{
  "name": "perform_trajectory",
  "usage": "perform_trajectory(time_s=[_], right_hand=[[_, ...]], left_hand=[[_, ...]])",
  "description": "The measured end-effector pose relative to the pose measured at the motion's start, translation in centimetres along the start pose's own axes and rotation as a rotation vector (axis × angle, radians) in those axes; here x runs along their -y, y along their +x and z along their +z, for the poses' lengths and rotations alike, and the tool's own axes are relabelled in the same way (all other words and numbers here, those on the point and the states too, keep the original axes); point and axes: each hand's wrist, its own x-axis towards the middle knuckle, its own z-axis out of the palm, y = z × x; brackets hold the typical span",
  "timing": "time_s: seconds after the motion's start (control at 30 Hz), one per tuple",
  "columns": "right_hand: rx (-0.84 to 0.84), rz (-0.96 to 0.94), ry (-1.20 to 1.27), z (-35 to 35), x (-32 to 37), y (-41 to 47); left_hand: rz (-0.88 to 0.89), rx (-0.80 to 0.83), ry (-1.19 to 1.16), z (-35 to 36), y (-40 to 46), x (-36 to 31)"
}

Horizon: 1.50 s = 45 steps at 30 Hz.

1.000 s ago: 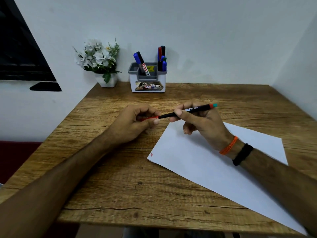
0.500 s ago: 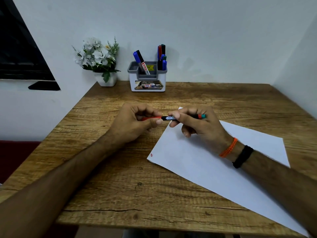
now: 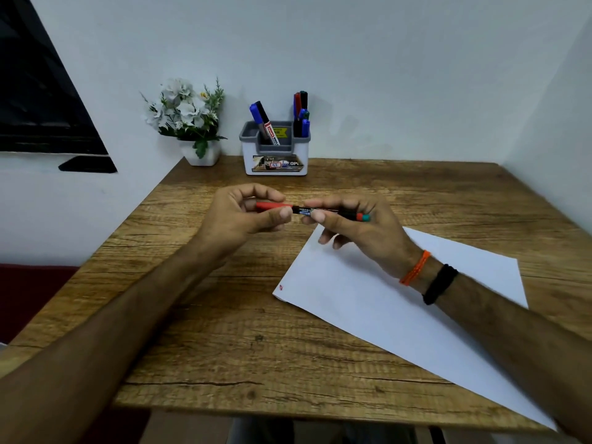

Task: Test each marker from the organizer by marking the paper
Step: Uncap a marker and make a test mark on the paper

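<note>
A black-barrelled marker (image 3: 320, 211) lies level between both hands above the wooden table. My left hand (image 3: 237, 219) pinches its red cap (image 3: 272, 206), which sits on the barrel's left end. My right hand (image 3: 358, 229) grips the barrel; a red and teal end pokes out on the right. A white sheet of paper (image 3: 400, 299) lies under the right hand and bears a small red mark (image 3: 281, 287) near its left corner. The grey and white organizer (image 3: 275, 155) stands at the back by the wall and holds several markers (image 3: 301, 115).
A small white pot of white flowers (image 3: 189, 120) stands left of the organizer in the table's back left corner. White walls close the back and right sides. The table's front edge (image 3: 288, 411) runs close below my forearms.
The marker has tipped from slanting to level, and the red cap has been pushed onto the barrel as the two hands came together.
</note>
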Motion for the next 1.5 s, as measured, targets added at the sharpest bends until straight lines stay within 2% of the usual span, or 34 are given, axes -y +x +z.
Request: perform_trajectory(time_s=[0.1,0.17,0.3,0.5,0.7,1.03,1.3,1.4,1.5], right_hand=[[-0.056,0.026,-0.036,0.2,-0.5,0.4],[-0.064,0.024,-0.12,0.2,-0.8,1.1],[-0.02,-0.019,-0.469,0.2,-0.6,3.6],[-0.172,-0.013,-0.625,0.1,0.1,8.9],[-0.153,-0.073,-0.967,0.4,0.3,12.1],[-0.042,-0.081,-1.228,1.2,-1.6,15.4],[-0.066,-0.103,-1.222,1.6,-3.5,15.4],[-0.082,-0.11,-1.225,1.6,-3.6,15.5],[-0.091,-0.102,-1.222,1.5,-3.7,15.5]], left_hand=[[-0.125,-0.074,-0.256,-0.1,0.2,-0.1],[-0.162,-0.126,-0.341,-0.3,0.4,-0.5],[-0.052,-0.187,-0.157,-1.2,1.8,-2.0],[0.184,-0.402,0.094,-3.5,6.4,-7.2],[0.212,-0.533,0.244,-4.9,11.5,-8.9],[0.262,-0.59,0.442,-4.9,16.4,-9.3],[0.186,-0.634,0.571,-5.0,18.7,-7.1],[0.036,-0.582,0.7,-5.2,19.1,-5.2],[-0.068,-0.551,0.728,-5.4,18.7,-3.7]])
